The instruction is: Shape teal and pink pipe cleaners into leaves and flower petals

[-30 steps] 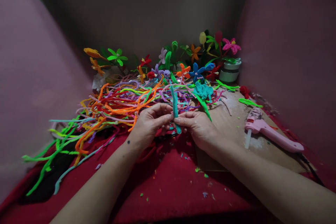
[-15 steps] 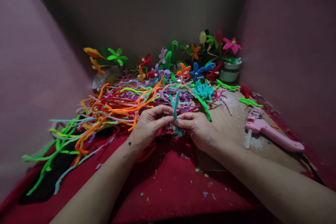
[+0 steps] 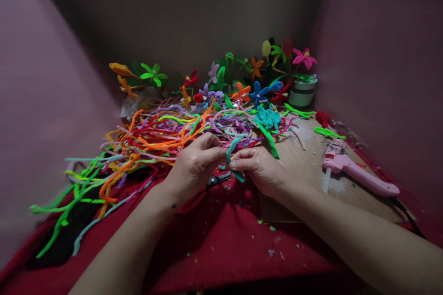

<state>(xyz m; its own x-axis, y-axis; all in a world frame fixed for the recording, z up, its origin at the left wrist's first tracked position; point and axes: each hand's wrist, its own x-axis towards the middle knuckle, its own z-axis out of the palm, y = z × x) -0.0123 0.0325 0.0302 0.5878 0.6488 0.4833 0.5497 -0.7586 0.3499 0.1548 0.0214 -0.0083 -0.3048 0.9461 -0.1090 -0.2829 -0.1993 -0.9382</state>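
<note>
A turquoise pipe cleaner [image 3: 234, 144] is pinched between both hands over the middle of the table, its upper end curving to the right and its lower end poking out below the fingers. My left hand [image 3: 199, 162] is closed on it from the left, thumb and forefinger at its middle. From the right, my right hand [image 3: 258, 166] grips it with thumb and fingertips. Scissors [image 3: 218, 179] lie just beneath my left hand, partly hidden. A bunch of turquoise petals [image 3: 267, 118] rests behind my right hand, above a green pipe-cleaner leaf [image 3: 269, 140].
A heap of mixed pipe cleaners [image 3: 162, 133] spreads to the left. At right, a pink glue gun [image 3: 360, 175] lies on a cardboard sheet [image 3: 294, 147]. Finished flowers [image 3: 259, 94] and a lidded jar [image 3: 303, 92] stand at the back. Scraps dot the red cloth [image 3: 221, 249].
The turquoise pipe cleaner's two upright ends have turned into one curve bending right. My left hand has rolled over and shifted slightly, uncovering the scissors. My right hand stays nearly in place.
</note>
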